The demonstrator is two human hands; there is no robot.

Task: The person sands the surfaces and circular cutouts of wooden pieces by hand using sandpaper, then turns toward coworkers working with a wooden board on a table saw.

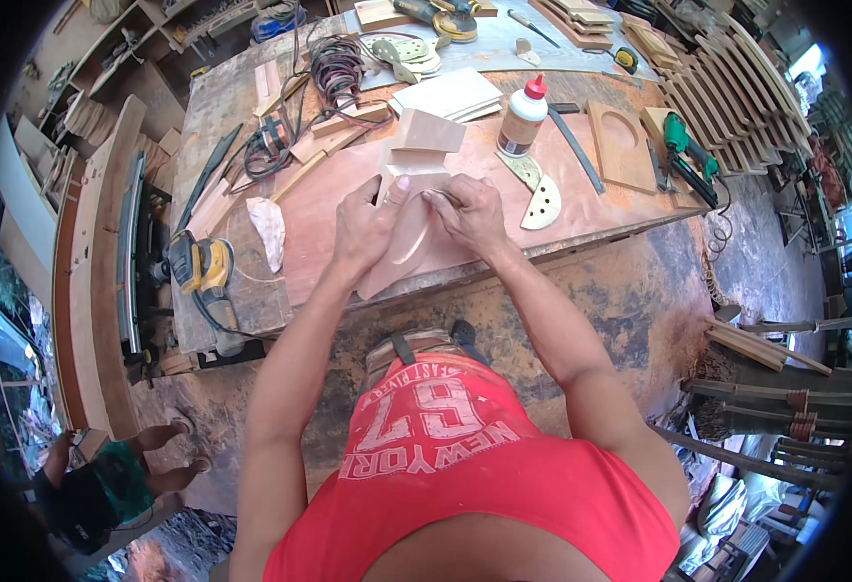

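Pale wooden pieces (426, 133), joined or stacked in a stepped shape, rise just beyond my hands over the workbench. My left hand (370, 221) is closed on the near left part of this wooden piece, its thumb lying on top. Close beside it, my right hand (472, 213) has its fingers pinched together at the piece's near right edge; whatever small thing is between them is hidden. Beneath both hands is a flat brownish sheet (387, 276) with a curved pale strip on it. A white glue bottle (521, 121) with a red cap stands to the right.
Perforated sanding discs (542, 202) lie by the bottle. A yellow sander (203, 267) sits at the bench's left edge, a green power tool (683, 145) at the right. Cables (337, 68) and wood strips (321, 145) lie behind. Another person (106, 485) is at lower left.
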